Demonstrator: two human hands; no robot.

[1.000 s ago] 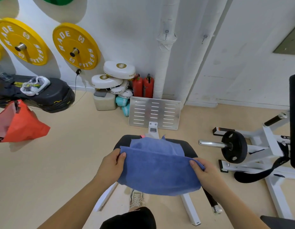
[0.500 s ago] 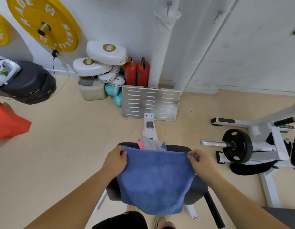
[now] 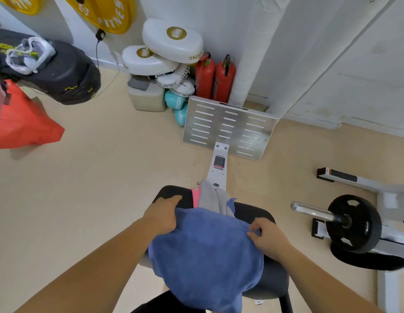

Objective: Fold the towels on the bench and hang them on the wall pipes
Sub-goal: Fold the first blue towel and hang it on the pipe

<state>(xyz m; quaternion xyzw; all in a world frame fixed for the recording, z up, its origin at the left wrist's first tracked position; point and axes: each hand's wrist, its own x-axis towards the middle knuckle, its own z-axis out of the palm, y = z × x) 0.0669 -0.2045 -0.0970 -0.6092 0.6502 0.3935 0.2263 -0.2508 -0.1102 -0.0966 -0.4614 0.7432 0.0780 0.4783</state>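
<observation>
A blue towel (image 3: 207, 254) lies draped over the black padded bench (image 3: 268, 283), its near edge hanging off the front. My left hand (image 3: 162, 216) rests flat on the towel's far left corner, fingers pointing forward. My right hand (image 3: 266, 236) pinches the towel's far right edge. Behind the blue towel a grey towel (image 3: 213, 198) and a pink towel (image 3: 195, 196) lie bunched on the far end of the bench. Two white wrapped wall pipes (image 3: 255, 48) rise in the corner ahead.
A slotted metal footplate (image 3: 230, 127) stands in front of the bench. White boxing pads (image 3: 171, 39) and two red fire extinguishers (image 3: 215, 80) sit against the wall. A barbell with a black plate (image 3: 352, 222) lies at right. A black bag (image 3: 60, 73) and orange bag (image 3: 22, 118) are at left.
Both hands have lowered the blue towel from being held up and stretched onto the bench pad. My view has tilted down and moved closer; the left hand now lies flat.
</observation>
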